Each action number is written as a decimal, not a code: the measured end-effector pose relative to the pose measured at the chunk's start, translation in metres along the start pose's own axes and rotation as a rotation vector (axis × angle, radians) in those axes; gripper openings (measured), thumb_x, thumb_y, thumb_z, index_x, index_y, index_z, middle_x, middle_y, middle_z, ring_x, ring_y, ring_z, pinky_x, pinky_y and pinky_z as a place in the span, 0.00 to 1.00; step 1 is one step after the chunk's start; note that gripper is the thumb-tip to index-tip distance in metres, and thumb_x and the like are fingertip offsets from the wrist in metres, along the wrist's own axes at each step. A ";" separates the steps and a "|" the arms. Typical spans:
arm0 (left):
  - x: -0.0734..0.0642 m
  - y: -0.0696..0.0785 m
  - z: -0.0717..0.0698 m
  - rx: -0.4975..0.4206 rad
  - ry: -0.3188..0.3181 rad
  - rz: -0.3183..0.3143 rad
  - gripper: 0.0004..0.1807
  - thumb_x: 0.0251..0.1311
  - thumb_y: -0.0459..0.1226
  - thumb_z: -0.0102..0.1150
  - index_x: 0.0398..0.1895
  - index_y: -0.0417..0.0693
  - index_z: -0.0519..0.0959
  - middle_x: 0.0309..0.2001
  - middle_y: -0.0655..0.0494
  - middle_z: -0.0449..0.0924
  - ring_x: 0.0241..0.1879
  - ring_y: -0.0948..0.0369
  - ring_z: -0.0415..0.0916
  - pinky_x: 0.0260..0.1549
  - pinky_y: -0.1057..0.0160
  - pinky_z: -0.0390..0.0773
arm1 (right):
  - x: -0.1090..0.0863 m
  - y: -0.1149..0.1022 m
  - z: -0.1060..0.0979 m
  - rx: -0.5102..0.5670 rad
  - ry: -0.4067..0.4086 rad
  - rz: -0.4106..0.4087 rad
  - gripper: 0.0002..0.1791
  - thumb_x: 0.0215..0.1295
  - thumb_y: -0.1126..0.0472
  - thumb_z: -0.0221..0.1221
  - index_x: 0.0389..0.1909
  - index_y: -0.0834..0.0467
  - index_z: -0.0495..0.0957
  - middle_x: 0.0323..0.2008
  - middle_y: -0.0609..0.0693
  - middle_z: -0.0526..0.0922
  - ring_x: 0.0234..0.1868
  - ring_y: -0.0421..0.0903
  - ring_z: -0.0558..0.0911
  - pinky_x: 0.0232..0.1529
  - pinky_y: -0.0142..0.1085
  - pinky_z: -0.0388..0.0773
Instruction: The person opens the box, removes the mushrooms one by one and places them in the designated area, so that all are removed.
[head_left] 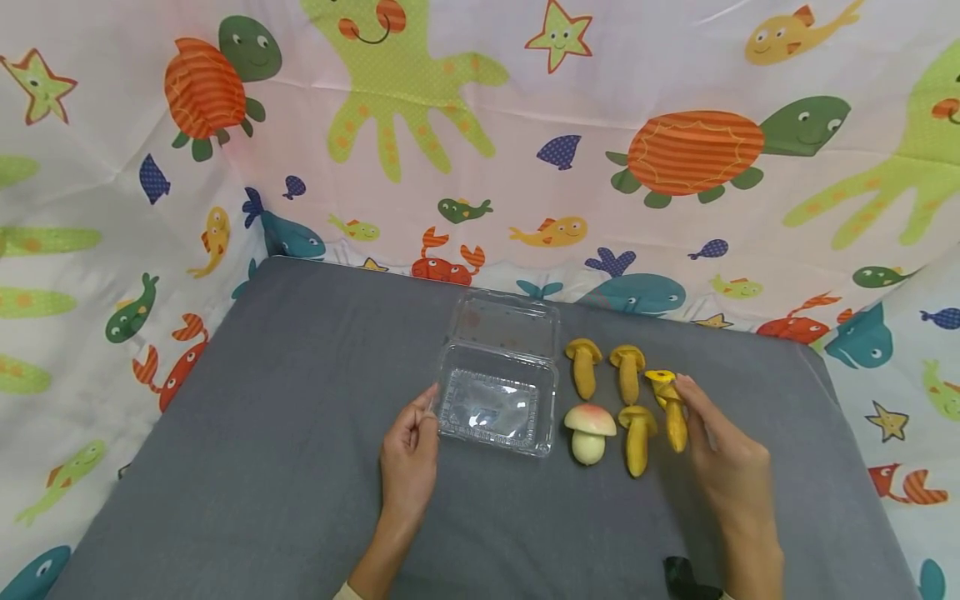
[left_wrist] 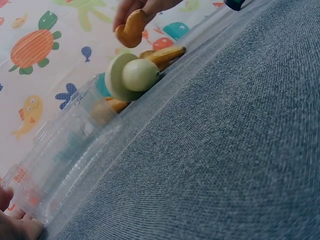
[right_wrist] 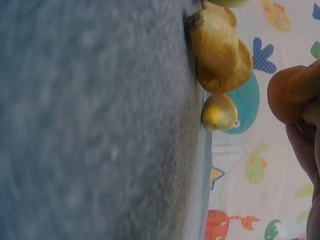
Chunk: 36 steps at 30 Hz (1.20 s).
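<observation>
A clear plastic clamshell box lies on the grey cloth with its lid folded back. My left hand pinches the box's left edge; its fingertips show low in the left wrist view. My right hand pinches a yellow-brown toy mushroom between fingertips and thumb, raised above the cloth in the wrist views. Nearby, to the box's right, lies a white toy mushroom with a pinkish cap. Yellow-brown mushrooms lie behind it, at the back right and beside it.
The grey cloth covers the tabletop. A sea-animal curtain hangs behind and along both sides, meeting the table's back edge. Near my right wrist is a dark object at the bottom of the head view.
</observation>
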<state>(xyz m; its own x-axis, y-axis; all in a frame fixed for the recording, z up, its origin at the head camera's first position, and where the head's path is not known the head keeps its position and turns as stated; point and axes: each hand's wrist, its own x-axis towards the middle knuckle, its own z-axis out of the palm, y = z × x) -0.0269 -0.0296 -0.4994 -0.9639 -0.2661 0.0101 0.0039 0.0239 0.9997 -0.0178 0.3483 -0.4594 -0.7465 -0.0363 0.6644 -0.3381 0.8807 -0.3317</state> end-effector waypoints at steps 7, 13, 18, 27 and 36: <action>0.000 0.000 0.000 0.003 0.006 0.001 0.16 0.72 0.26 0.50 0.23 0.45 0.67 0.66 0.60 0.82 0.15 0.72 0.49 0.15 0.71 0.53 | -0.005 0.007 -0.007 -0.065 -0.069 0.037 0.32 0.61 0.80 0.67 0.66 0.55 0.83 0.61 0.54 0.85 0.65 0.22 0.71 0.58 0.12 0.61; -0.001 0.000 0.000 -0.005 0.009 -0.001 0.16 0.72 0.26 0.50 0.23 0.45 0.68 0.66 0.60 0.82 0.15 0.71 0.49 0.15 0.71 0.53 | -0.008 0.009 -0.009 -0.095 -0.072 0.024 0.33 0.58 0.81 0.69 0.63 0.54 0.84 0.59 0.54 0.87 0.52 0.56 0.89 0.57 0.09 0.58; 0.000 -0.001 0.000 -0.006 0.001 0.006 0.17 0.73 0.27 0.50 0.22 0.44 0.68 0.66 0.59 0.82 0.15 0.72 0.50 0.15 0.71 0.53 | -0.010 0.012 -0.012 -0.113 -0.113 0.012 0.34 0.56 0.81 0.70 0.63 0.55 0.84 0.59 0.54 0.87 0.51 0.59 0.89 0.58 0.10 0.57; 0.000 -0.001 0.000 0.018 0.011 0.015 0.17 0.72 0.27 0.51 0.22 0.45 0.67 0.65 0.60 0.83 0.15 0.72 0.49 0.15 0.71 0.53 | -0.010 0.015 -0.018 -0.156 -0.199 0.001 0.33 0.55 0.79 0.73 0.63 0.56 0.84 0.57 0.57 0.88 0.47 0.61 0.90 0.41 0.48 0.80; 0.001 0.000 0.001 0.005 0.015 0.016 0.17 0.73 0.27 0.51 0.22 0.45 0.67 0.65 0.58 0.83 0.15 0.71 0.51 0.15 0.71 0.55 | -0.009 0.017 -0.023 -0.190 -0.345 0.011 0.30 0.60 0.74 0.72 0.63 0.55 0.81 0.59 0.60 0.86 0.52 0.64 0.88 0.45 0.58 0.84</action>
<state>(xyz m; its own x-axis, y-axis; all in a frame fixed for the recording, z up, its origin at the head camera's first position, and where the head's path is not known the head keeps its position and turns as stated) -0.0279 -0.0288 -0.4992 -0.9598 -0.2796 0.0263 0.0179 0.0325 0.9993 -0.0034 0.3746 -0.4557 -0.9092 -0.1547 0.3866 -0.2413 0.9524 -0.1864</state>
